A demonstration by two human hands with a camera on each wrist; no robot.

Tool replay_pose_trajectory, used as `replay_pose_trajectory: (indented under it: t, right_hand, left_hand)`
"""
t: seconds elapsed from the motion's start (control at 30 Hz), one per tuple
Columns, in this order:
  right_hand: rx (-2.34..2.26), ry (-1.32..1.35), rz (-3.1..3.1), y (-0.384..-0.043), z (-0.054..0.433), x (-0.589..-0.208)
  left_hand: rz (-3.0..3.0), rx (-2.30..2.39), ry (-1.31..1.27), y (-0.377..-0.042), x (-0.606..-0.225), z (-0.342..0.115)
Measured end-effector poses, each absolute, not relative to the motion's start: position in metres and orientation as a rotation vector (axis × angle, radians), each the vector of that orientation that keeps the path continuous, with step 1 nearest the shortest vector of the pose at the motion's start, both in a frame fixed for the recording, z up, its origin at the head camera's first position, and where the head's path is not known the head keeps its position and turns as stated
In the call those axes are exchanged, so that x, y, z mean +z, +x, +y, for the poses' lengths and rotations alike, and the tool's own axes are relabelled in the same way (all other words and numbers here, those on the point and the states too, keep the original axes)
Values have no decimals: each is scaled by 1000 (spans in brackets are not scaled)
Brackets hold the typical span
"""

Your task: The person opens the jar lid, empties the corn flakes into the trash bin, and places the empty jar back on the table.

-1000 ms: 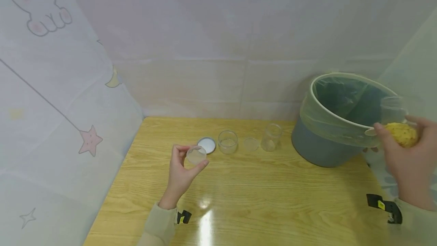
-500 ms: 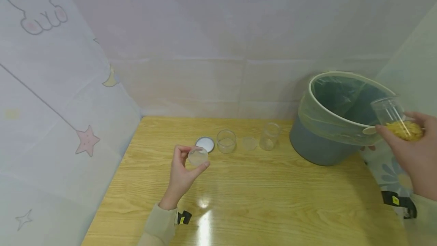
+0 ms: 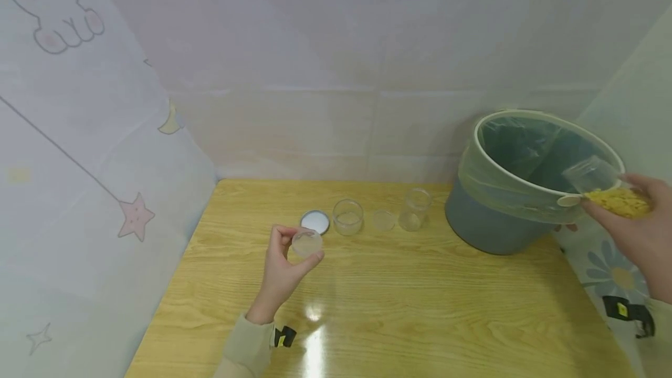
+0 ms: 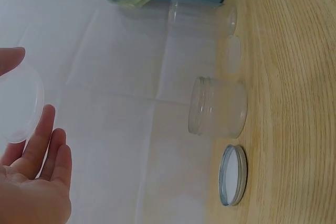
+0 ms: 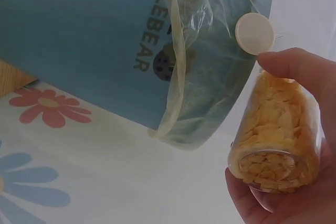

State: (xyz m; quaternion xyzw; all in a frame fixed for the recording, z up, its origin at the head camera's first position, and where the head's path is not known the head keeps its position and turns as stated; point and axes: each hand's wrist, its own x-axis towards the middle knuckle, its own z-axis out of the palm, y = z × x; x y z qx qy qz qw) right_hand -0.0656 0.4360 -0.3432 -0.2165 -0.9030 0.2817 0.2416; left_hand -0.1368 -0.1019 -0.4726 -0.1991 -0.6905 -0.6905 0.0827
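My left hand [image 3: 286, 270] pinches a round translucent plastic lid [image 3: 307, 243] between thumb and fingers, above the table. Beside the bin's rim at the right, my right hand [image 3: 640, 220] grips a clear jar [image 3: 592, 174] tilted with its mouth toward the bin. Yellow flakes [image 3: 619, 202] lie in the jar's lower part; in the right wrist view they fill the base end of the jar [image 5: 275, 129]. The blue bin [image 3: 485, 220] has a translucent bag folded over its rim. What the bin holds is hidden.
Along the back of the wooden table [image 3: 399, 302] stand a silver-rimmed lid [image 3: 315, 222], a short clear jar [image 3: 348, 217], a clear disc [image 3: 384, 220] and a taller clear jar [image 3: 415, 210]. Patterned cloth walls [image 3: 294, 104] close in the back and sides.
The jar in my right hand has tipped further over, leaning left toward the bin, and its flakes have spread along its side. My left hand has barely shifted with the lid.
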Motion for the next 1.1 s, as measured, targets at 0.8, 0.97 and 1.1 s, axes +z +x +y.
replay_pose_trajectory:
  t: [0.8, 0.97, 1.1]
  right_hand:
    - [533, -355, -2512, -75, 447, -332]
    - [552, -312, -2491, -77, 449, -330]
    - [572, -293, -2485, -77, 448, -328]
  left_hand:
    - [-2125, -2045, -562, -134, -474, -98]
    - [-2150, -2031, -559, -128, -459, -95]
    - [-2145, -2018, -580, -123, -446, -94]
